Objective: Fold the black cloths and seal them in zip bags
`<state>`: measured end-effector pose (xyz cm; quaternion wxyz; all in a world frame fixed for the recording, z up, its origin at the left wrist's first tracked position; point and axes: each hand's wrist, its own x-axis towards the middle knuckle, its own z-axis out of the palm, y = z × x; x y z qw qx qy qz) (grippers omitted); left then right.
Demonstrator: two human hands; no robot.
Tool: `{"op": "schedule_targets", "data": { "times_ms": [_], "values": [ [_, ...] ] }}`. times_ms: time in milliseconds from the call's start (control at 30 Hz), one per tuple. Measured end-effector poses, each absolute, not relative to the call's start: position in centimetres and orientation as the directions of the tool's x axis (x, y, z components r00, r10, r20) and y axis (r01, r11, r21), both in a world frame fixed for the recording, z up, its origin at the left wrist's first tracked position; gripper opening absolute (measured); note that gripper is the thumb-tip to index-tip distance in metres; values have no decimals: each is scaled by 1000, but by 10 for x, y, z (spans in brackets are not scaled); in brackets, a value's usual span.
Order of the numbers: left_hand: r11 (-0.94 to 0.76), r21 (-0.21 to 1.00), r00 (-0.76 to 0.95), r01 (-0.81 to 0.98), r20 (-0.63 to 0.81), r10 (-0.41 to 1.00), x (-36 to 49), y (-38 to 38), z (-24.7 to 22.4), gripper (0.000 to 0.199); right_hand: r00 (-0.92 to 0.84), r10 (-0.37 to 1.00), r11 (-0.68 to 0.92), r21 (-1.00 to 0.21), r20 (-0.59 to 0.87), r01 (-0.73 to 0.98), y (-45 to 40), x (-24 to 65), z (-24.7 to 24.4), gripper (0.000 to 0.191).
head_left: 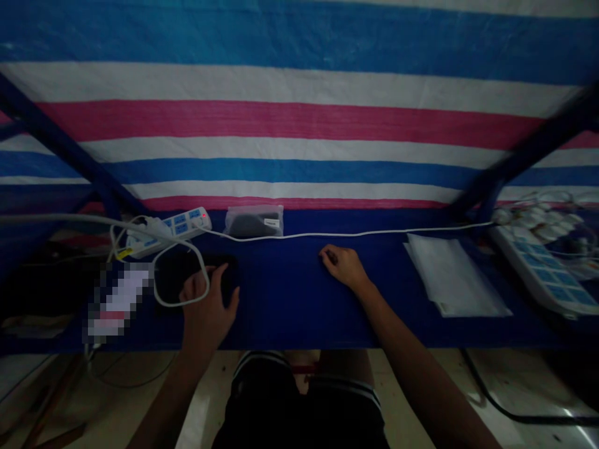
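My left hand (pixel 206 305) is over a flat black item (pixel 228 274) on the blue tabletop, its thumb and index finger apart and its other fingers bent. What the black item is, I cannot tell in the dim light. A thin white rounded-square frame (pixel 180 305) on a white arm overlaps the hand's fingers in the view. My right hand (pixel 345 265) rests on the bare blue surface (pixel 290 293) with its fingers curled in; no object shows in it.
A white power strip (pixel 187 223) with a red light lies at the back left, beside a clear bag (pixel 255 221) with something dark inside. A white cable (pixel 327 235) crosses the table. Flat translucent bags (pixel 461 274) and a second power strip (pixel 545 268) with bundled cords are at right.
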<state>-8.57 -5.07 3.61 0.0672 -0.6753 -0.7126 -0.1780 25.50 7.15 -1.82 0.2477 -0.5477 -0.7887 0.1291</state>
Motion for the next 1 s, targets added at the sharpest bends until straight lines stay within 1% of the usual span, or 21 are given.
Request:
{"op": "schedule_targets", "data": {
  "times_ms": [33,100,200,400,633,800,867,900,967,1000],
  "values": [
    [87,122,-123,989,325,938,-87,-47,34,53,-282,926,371,-472,250,800,72,254,-18,21],
    [144,77,-161,987,297,941,-86,-42,29,57,-292,924,378,-468,248,799,72,254,-16,21],
    [162,78,-177,984,288,941,-81,-40,22,54,-305,921,387,-470,244,793,72,254,-14,20],
    [175,155,-220,972,350,911,-84,-35,18,47,-293,926,376,-518,238,768,74,256,-15,20],
    [105,262,-207,959,398,894,-98,-38,17,39,-254,931,363,-607,261,707,77,258,-19,20],
    [98,323,-235,941,419,877,-97,-44,18,37,-243,932,362,-647,269,671,78,261,-18,22],
    [45,360,-216,932,452,866,-86,-46,18,36,-238,933,358,-661,268,659,79,262,-18,22],
    [-18,381,-175,924,467,867,-77,-47,17,35,-235,934,356,-668,267,653,79,262,-18,23],
    [-187,422,-41,887,474,879,-56,-48,14,37,-229,936,351,-682,266,642,79,263,-18,24],
    [-258,434,40,863,451,891,-44,-49,11,39,-225,938,348,-688,265,637,79,263,-17,24]
  ]
}}
